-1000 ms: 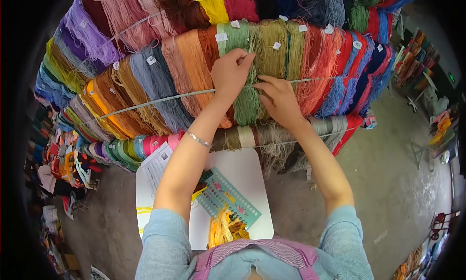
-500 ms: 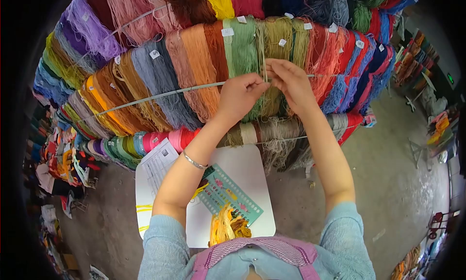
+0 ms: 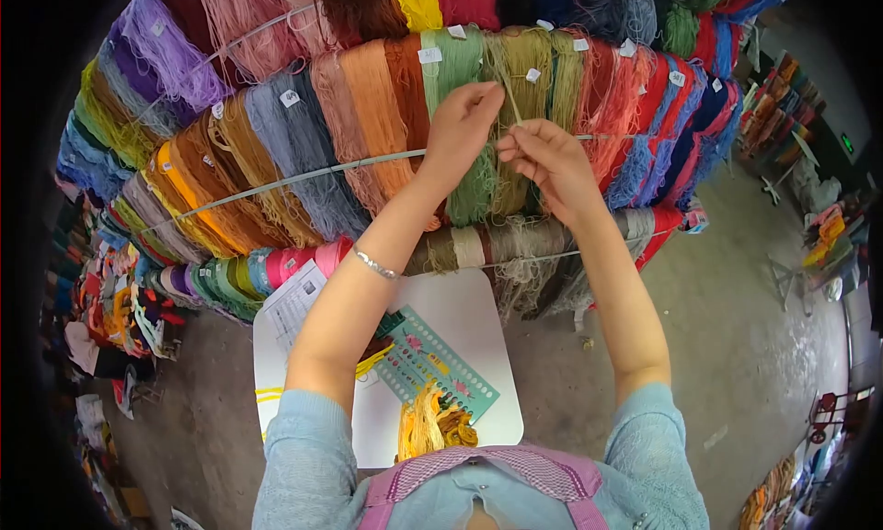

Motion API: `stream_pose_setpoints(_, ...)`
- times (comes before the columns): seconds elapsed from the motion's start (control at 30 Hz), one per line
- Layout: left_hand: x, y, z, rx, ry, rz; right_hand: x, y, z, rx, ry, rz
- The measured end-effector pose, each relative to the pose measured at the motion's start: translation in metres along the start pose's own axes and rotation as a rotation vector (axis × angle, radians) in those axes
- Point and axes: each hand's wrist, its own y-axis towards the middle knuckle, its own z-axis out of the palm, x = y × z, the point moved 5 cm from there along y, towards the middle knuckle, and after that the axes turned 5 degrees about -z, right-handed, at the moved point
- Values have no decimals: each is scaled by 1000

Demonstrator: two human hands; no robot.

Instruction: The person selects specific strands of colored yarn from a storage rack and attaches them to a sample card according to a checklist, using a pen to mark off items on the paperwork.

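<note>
The right hand [image 3: 549, 158] pinches an olive strand [image 3: 515, 110] before hanging olive yarn [image 3: 537, 102]; the left hand [image 3: 463, 125] curls nearby, its grip hidden and indeterminable. Markings on the white tags [image 3: 430, 56] are illegible.

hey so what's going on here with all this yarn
Someone is working bare-handed at a rack of hanging yarn. The right hand pinches a pale olive strand; the left hand is close beside it, its grip unclear. A teal card and yellow thread lie on the white table.
</note>
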Motion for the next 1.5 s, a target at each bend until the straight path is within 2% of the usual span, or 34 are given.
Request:
stream_pose_setpoints(0.13,-4,4,10,76,-17,-73,-6,-10,7,1,-151,-22)
stream_pose_setpoints(0.33,-6,-8,-8,2,-219,-18,-3,-20,-3,-61,-318,-158)
stream_pose_setpoints(0.4,-5,-16,-15,31,-172,-55,6,-20,-6,-90,-617,-211)
stream_pose_setpoints(0.43,-4,-21,-16,59,-124,-91,9,-19,-4,-89,-618,-211)
stream_pose_setpoints(0.47,-3,-29,-17,57,-125,-89,15,-19,-1,-123,-600,-258)
stream_pose_setpoints(0.53,-5,-52,-6,242,111,29,19,-15,5,-157,-579,-306)
stream_pose_setpoints(0.6,-9,-78,10,387,246,214,15,-7,13,-84,-354,-251)
stream_pose_setpoints(0.63,-16,-88,16,356,353,493,15,-8,16,-81,-353,-251)
stream_pose_setpoints(0.73,-5,-82,15,438,269,336,15,-15,25,-54,141,-90)
stream_pose_setpoints(0.77,-6,-77,12,437,268,337,17,-22,22,-52,140,-90)
stream_pose_setpoints(0.83,-13,-72,7,384,651,616,26,-40,19,36,227,-171)
stream_pose_setpoints(0.87,-12,-70,4,426,721,638,28,-53,17,-58,202,-191)
stream_pose_setpoints(1.0,-7,-72,2,553,692,697,24,-122,-14,-138,44,-122)
stream_pose_setpoints(1.07,3,-85,9,705,790,708,25,-167,-31,-236,-13,-66)
stream_pose_setpoints(1.13,10,-98,8,733,816,709,29,-212,-54,-277,-1,-62)
stream_pose_setpoints(1.2,22,-118,5,765,839,705,31,-262,-85,-565,-122,9)
stream_pose_setpoints(1.27,47,-143,3,789,920,711,29,-314,-123,-624,-99,22)
stream_pose_setpoints(1.3,58,-161,0,737,876,681,26,-342,-142,-698,-108,27)
stream_pose_setpoints(1.4,59,-219,-5,824,714,547,18,-428,-191,-844,-169,55)
stream_pose_setpoints(1.5,56,-261,-25,821,706,465,10,-524,-236,-1208,-208,99)
